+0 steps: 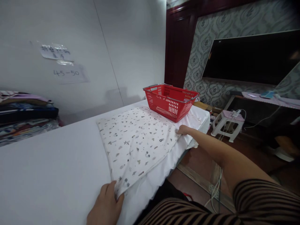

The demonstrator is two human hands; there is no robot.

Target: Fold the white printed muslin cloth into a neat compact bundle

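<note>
- Head view: white cloth with small scattered grey and brown printed motifs (140, 137), one piece, spread on a white-covered table (58, 162), directly ahead of the person and between the two hands.
- Left hand (104, 204), bare: thumb and fingers closed on the cloth's near-left corner; fabric bunches slightly there.
- Right hand (184, 129), bare, arm well extended: fingers closed on the right-hand corner, just beside the table's front edge.
- Spacing: hands well apart, the cloth's near side running slantwise from one to the other, roughly along the table's front edge. Left hand nearer the body.
- Long axis: cannot tell; the slanted view foreshortens the sides.
- Cloth body: extends from the held side toward the wall; far corners unheld, a few shallow creases in the surface.
- Red plastic basket with slotted walls and metal handles (171, 101): beyond the cloth's far right side, closer to the right hand; whether it overlaps the fabric, cannot tell.
- Room: broad white tabletop left of the cloth; little between the near side and the table's front edge.
- Pile of folded, mixed-colour textiles (25, 114): far left, well apart from the cloth.
</note>
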